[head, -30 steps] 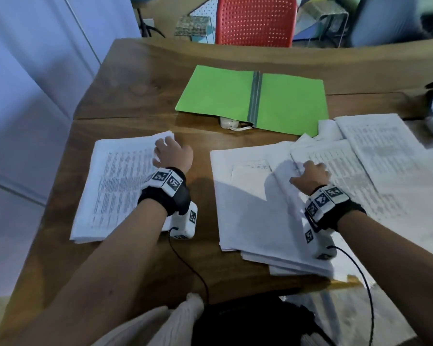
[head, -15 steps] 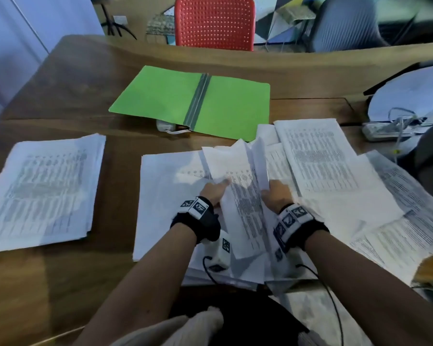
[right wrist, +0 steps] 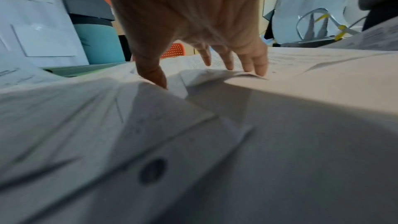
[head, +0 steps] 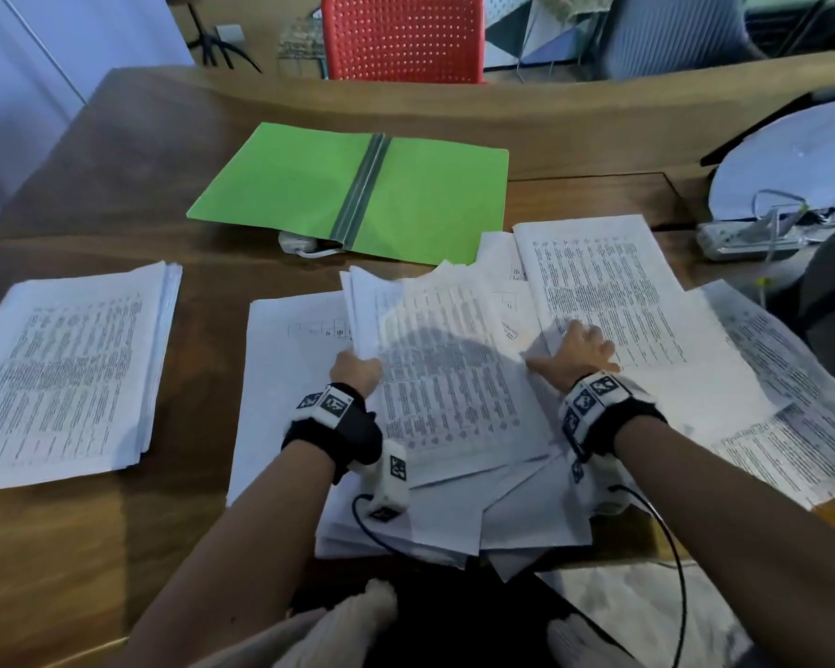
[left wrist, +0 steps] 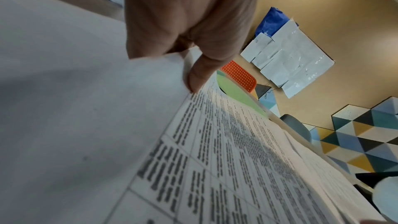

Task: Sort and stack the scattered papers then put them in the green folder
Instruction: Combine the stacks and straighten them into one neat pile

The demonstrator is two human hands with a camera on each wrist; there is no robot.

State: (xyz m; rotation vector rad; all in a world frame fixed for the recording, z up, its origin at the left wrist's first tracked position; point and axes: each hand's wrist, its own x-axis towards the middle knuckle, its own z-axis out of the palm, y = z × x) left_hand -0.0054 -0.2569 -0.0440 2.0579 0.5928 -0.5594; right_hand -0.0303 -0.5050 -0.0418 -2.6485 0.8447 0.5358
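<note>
Head view shows both hands in the middle of the brown wooden tabletop (head: 116,513), where half a second ago they sat close together with one sheet standing up between them. Now they are further apart. The left hand (head: 355,373) pinches the left edge of a thin white bundle of printed sheets (head: 435,378); in the left wrist view its thumb (left wrist: 200,74) lies on the printed side and the other fingers are behind. The bundle is lifted on that side and leans to the right. The right hand (head: 577,354) presses flat with spread, straight fingers (right wrist: 249,62) on the messy white pile of loose papers (head: 647,330), holding nothing.

A neat white stack of sorted papers (head: 68,368) lies near the left edge, well apart from the mess, with bare wood between them. The flat green card folder (head: 300,185) with a grey strip down the middle lies open beyond the papers, touching none of the stack. Some loose sheets hang over the near edge of the tabletop. A red plastic chair (head: 401,36) full of small holes stands behind.
</note>
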